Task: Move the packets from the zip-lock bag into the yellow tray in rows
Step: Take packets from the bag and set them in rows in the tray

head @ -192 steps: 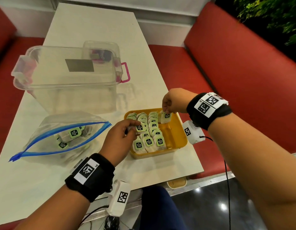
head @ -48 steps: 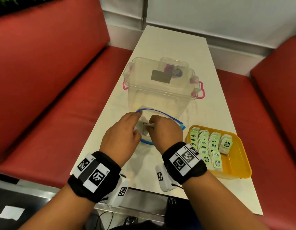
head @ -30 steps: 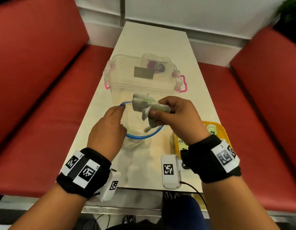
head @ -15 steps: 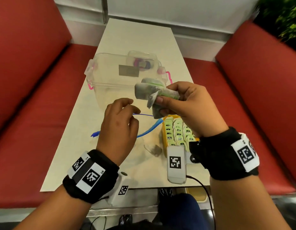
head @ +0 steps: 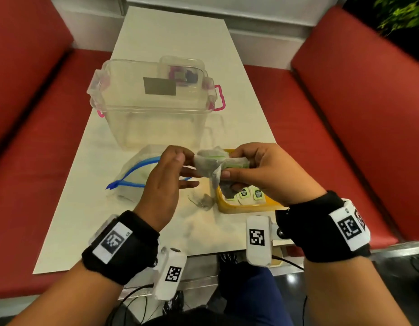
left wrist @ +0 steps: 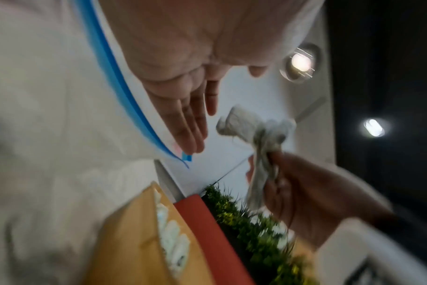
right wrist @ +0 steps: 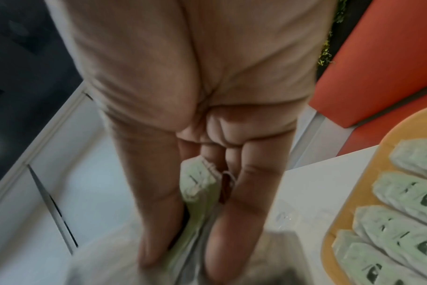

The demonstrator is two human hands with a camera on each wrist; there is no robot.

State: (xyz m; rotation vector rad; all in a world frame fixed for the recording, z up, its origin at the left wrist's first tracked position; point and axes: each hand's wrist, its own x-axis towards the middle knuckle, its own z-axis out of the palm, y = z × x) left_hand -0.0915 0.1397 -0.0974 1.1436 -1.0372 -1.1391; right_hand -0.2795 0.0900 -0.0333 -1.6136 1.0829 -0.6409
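— So where are we?
— Rows of packets fill our shallow yellow plastic tray (head: 245,207). Our right hand (head: 262,171) pinches a bunch of white-green packets (head: 214,161) above it.
— And the rest?
— Our left hand (head: 165,182), fingers spread, holds nothing; the clear blue-zipped zip-lock bag (head: 135,170) looks emptied.

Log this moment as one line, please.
right hand: grips packets above yellow tray | left hand: open beside them | zip-lock bag: on table

Even indoor light fell from above, with two ceiling lamps (left wrist: 301,62) flaring white in the left wrist view. The head view was fairly sharp but bowed at its edges, the table (head: 175,31) gleaming softly. Both wrist views were smeared with blur.
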